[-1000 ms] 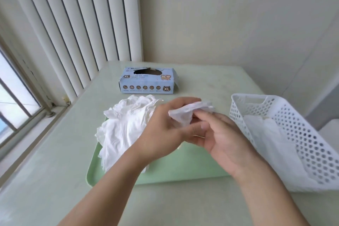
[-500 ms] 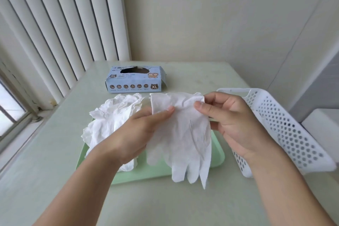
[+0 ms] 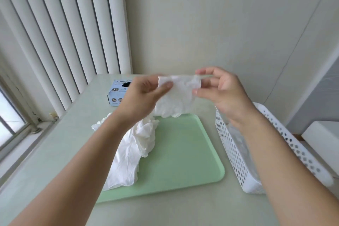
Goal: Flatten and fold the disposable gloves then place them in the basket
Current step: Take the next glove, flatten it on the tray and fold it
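Here, a pale table (image 3: 60,152) is filling most of the head view, butting against a cream wall (image 3: 211,24) and, to the left, tall white vertical blinds (image 3: 60,33) that are hanging beside a window (image 3: 11,115). On the table a light green tray (image 3: 176,152) is lying flat, and a crumpled pile of white disposable gloves (image 3: 132,152) is sprawling over its left part, spilling past the near left edge. To the right of the tray, just beside it, a white perforated basket (image 3: 233,152) is sitting with something white and filmy lying inside; whether that is folded gloves cannot be told through the holes. At the far side of the table a blue glove box (image 3: 116,93) marked XL is standing, partly hidden behind the left wrist. Above the far edge of the tray, both hands are holding up a single white glove (image 3: 178,97) in the air, well clear of the basket, its top edge stretched between them and its fingers dangling downward. The left hand (image 3: 145,95) is pinching the glove's upper left corner with thumb against fingers. The right hand (image 3: 218,86) is nipping the upper right corner between thumb and fingertips, its other fingers loosely curled.
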A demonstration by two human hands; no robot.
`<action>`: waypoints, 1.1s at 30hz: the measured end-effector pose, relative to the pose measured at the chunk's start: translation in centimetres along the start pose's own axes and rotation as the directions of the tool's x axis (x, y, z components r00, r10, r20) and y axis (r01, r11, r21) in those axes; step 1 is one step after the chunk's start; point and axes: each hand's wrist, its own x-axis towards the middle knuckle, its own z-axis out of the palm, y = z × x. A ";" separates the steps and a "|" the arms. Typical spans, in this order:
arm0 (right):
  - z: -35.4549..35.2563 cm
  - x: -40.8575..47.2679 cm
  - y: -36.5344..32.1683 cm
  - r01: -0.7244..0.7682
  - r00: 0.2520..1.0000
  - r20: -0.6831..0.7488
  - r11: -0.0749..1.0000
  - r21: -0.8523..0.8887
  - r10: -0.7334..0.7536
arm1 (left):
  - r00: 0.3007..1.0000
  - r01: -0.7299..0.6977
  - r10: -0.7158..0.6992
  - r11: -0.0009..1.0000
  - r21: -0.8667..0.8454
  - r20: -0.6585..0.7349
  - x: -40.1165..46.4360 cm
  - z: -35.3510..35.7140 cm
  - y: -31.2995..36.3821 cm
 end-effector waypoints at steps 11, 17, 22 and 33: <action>1.6 -11.4 9.2 0.118 0.919 0.314 0.592 -0.797 0.239 | 0.849 -0.270 -0.067 0.798 0.539 0.524 -12.5 3.7 -8.8; 0.9 -11.8 6.9 0.033 0.828 0.358 0.598 -0.801 0.433 | 0.877 -0.175 -0.138 0.802 0.571 0.461 -12.4 3.8 -6.9; 2.6 -6.5 9.3 -0.040 0.957 0.151 0.627 -0.778 0.249 | 0.965 -0.030 -0.171 0.685 0.728 0.200 -11.1 5.6 -7.2; 4.6 0.9 16.8 -0.258 0.966 -0.175 0.662 -0.704 0.190 | 0.949 -0.068 -0.198 0.627 0.776 0.244 -11.2 7.5 -8.7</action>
